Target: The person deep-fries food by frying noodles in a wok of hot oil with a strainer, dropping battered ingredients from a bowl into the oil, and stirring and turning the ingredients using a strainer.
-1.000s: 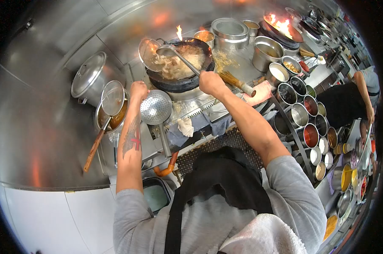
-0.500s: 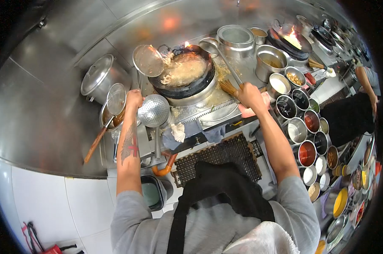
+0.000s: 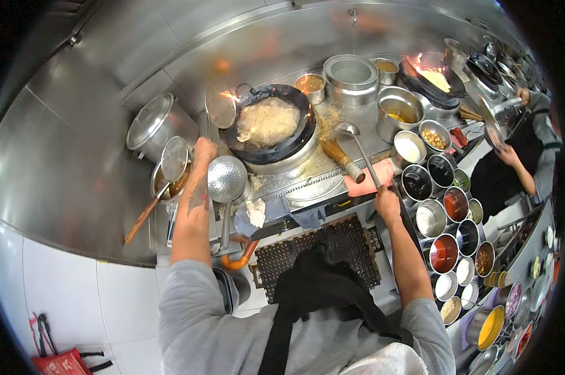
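Observation:
My left hand [image 3: 205, 150] is closed around the handle of a round mesh strainer [image 3: 220, 105], which is tipped up at the left rim of a wok [image 3: 306, 140]. Pale food [image 3: 267, 122] bubbles in the wok, with a small flame near the strainer. My right hand [image 3: 387, 203] grips the long handle of a metal ladle [image 3: 347, 129], its bowl over the stovetop right of the wok. A bamboo brush [image 3: 342, 159] lies between wok and ladle. Below my left hand rests a perforated skimmer [image 3: 227, 179].
A lidded pot [image 3: 151, 122] and a second strainer [image 3: 175, 159] stand left. Pots, including a large one [image 3: 350, 81], line the back. Several seasoning containers [image 3: 444, 253] crowd the right. Beyond, another wok [image 3: 435, 78] flames, and a co-worker's hand [image 3: 509, 155] holds a pan.
My right hand has drawn the ladle back toward me, away from the wok's rim. The strainer has become more upright. A co-worker's hands with a pan have come into view at right.

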Available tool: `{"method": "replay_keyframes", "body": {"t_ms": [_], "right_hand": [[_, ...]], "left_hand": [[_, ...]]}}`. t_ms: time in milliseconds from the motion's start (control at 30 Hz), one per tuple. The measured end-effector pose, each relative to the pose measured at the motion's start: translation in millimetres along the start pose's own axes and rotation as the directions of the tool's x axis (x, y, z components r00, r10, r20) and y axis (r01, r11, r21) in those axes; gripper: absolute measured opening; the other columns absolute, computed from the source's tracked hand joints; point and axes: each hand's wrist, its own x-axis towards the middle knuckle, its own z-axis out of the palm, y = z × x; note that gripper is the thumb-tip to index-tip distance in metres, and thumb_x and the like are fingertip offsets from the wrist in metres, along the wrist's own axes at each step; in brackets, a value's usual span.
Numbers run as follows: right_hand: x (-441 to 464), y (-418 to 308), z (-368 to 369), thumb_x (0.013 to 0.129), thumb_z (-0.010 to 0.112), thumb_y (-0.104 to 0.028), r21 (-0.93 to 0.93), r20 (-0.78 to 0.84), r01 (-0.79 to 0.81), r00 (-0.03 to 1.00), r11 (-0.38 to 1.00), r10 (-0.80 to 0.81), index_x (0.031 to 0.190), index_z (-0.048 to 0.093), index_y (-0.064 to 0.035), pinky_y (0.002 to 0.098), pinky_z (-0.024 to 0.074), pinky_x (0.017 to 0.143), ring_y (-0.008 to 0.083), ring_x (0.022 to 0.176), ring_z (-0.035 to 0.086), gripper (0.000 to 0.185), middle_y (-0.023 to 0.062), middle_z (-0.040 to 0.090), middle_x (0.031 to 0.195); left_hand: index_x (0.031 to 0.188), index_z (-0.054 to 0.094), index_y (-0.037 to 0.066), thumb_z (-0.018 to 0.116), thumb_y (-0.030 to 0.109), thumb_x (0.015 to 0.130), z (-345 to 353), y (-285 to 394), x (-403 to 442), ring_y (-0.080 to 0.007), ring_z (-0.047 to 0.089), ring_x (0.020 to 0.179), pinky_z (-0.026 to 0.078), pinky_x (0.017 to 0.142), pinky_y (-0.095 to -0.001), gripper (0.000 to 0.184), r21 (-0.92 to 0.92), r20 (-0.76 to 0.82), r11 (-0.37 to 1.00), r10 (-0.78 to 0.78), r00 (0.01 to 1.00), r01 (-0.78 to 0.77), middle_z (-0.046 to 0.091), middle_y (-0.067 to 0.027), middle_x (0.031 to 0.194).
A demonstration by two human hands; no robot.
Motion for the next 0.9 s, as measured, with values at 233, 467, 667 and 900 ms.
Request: {"method": "replay_keyframes", "body": {"t_ms": [233,467,667,900], "right_hand": [[-31.6,9.5,-6.1,0.079,0.061,-0.022,-0.083,-0.074,0.013,0.997,0.996,-0.019,0.121,0.048,-0.0036,0.0442,0.0476,0.078,0.0341,0.102,0.051,0.048,0.0170,0.049,0.110],[-97.4,37.3,3.5,0.077,0.062,-0.014,0.064,-0.136,-0.070,0.988,0.995,0.079,0.116,0.053,0.0003,0.0421,0.0425,0.087,0.0373,0.100,0.051,0.042,0.0205,0.053,0.107],[-142.2,32.8,28.2,0.077,0.062,-0.014,0.135,-0.101,-0.222,0.966,0.966,0.236,0.113,0.055,-0.0006,0.0421,0.0430,0.086,0.0369,0.101,0.052,0.039,0.0194,0.054,0.106],[-180.4,21.6,15.1,0.077,0.062,-0.014,0.241,-0.077,-0.344,0.926,0.908,0.371,0.110,0.058,-0.0008,0.0410,0.0434,0.085,0.0376,0.098,0.053,0.035,0.0204,0.055,0.103]], "left_hand": [[0.113,0.049,0.005,0.046,0.014,0.088,59.1,-8.4,-5.3,-0.0139,0.043,0.044,0.031,0.033,-0.0261,0.027,-0.797,0.583,0.177,-0.022,0.812,0.577,0.056,-0.0139,0.070],[0.123,0.037,0.005,0.041,0.015,0.094,12.6,-4.1,-39.9,-0.0075,0.030,0.041,0.023,0.031,-0.0188,0.031,-0.758,0.642,-0.175,-0.031,0.766,0.628,0.051,-0.0109,0.070],[0.129,0.036,0.007,0.042,0.016,0.094,-36.6,49.0,-22.3,-0.0080,0.036,0.042,0.025,0.032,-0.0191,0.036,-0.820,0.573,0.027,0.010,0.820,0.572,0.054,-0.0113,0.073],[0.089,0.060,0.003,0.046,0.014,0.088,-1.7,227.8,36.6,-0.0235,0.062,0.056,0.047,0.047,-0.0403,0.019,-0.295,-0.026,0.779,0.573,0.819,-0.554,0.064,-0.0183,0.075]]}}
